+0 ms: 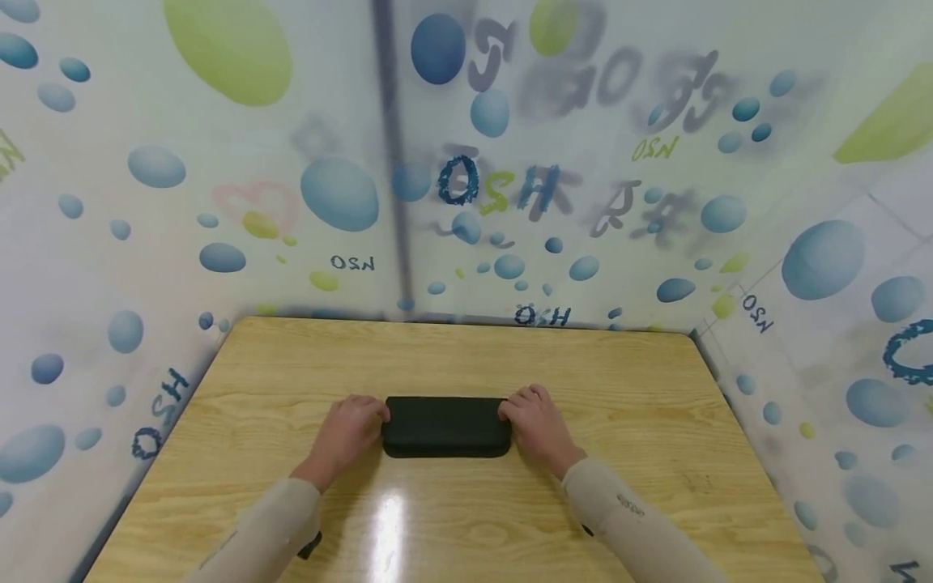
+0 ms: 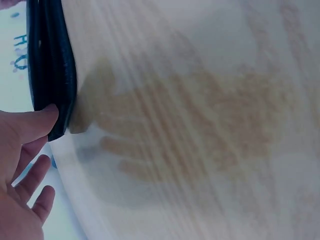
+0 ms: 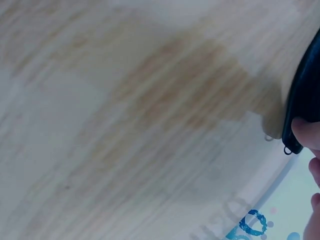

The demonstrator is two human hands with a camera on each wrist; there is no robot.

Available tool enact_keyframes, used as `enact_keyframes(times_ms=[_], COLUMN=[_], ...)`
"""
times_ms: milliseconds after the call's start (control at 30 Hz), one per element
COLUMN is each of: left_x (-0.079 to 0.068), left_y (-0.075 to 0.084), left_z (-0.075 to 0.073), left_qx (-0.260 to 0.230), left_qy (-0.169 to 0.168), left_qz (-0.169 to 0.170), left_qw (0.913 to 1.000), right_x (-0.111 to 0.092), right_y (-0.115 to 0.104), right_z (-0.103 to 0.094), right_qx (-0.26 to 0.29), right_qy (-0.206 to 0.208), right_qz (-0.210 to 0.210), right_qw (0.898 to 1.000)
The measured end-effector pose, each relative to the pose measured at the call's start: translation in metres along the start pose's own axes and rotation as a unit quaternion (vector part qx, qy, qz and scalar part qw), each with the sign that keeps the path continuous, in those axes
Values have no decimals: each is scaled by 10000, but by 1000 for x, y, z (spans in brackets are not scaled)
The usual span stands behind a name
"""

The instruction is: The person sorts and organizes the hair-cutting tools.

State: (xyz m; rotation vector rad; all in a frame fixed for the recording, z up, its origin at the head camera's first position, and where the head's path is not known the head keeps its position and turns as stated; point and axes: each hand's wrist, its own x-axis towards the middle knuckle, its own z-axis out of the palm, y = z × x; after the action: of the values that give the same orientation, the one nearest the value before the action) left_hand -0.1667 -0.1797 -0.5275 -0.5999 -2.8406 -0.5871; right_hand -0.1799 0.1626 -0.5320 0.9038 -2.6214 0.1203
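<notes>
A long black pencil case with rounded front corners lies crosswise on the wooden table in the head view. My left hand pinches its left end. In the left wrist view, the left thumb presses on the black case and the other fingers trail beneath. At the opposite end my right hand grips the back right corner. A small metal ring sticks out by that corner in the right wrist view, close to the right thumb.
Walls printed with blue and green bubbles and lettering rise behind the table and along both sides. The glossy tabletop reflects a bright light in front of the case. Both forearms wear beige sleeves.
</notes>
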Motion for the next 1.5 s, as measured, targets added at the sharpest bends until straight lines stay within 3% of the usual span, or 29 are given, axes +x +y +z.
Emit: enact_keyframes(times_ms=[200, 367, 433, 533, 633, 700, 933, 1267, 1500], left_x=[-3, 0, 1, 3, 6, 8, 19, 24, 23], left_y=[-1, 2, 4, 10, 14, 14, 16, 20, 20], left_z=[2, -1, -2, -3, 1, 4, 5, 5, 7], left_qx=[18, -19, 9, 50, 122, 194, 378, 307, 344], left_qy=[53, 107, -43, -604, -1208, -1429, -1594, -1831, -1846], left_qz=[183, 123, 122, 175, 275, 354, 513, 147, 98], left_qw=[9998, 9999, 9999, 9980, 9922, 9889, 9852, 9825, 9822], right_x=[-5, -5, -3, 0, 4, 7, 16, 20, 20], right_y=[-1, 3, 6, 9, 11, 12, 13, 11, 12], right_z=[1, -3, -5, -5, -1, 2, 9, 8, 8], right_qx=[12, 473, 567, 528, 457, 421, 317, 247, 275], right_qy=[2, -87, -272, -675, -994, -1084, -1294, -1287, -1237], right_qz=[-28, 832, 1260, 1592, 1630, 1579, 1602, 1682, 1794], right_qw=[10000, 9954, 9900, 9835, 9805, 9806, 9780, 9770, 9756])
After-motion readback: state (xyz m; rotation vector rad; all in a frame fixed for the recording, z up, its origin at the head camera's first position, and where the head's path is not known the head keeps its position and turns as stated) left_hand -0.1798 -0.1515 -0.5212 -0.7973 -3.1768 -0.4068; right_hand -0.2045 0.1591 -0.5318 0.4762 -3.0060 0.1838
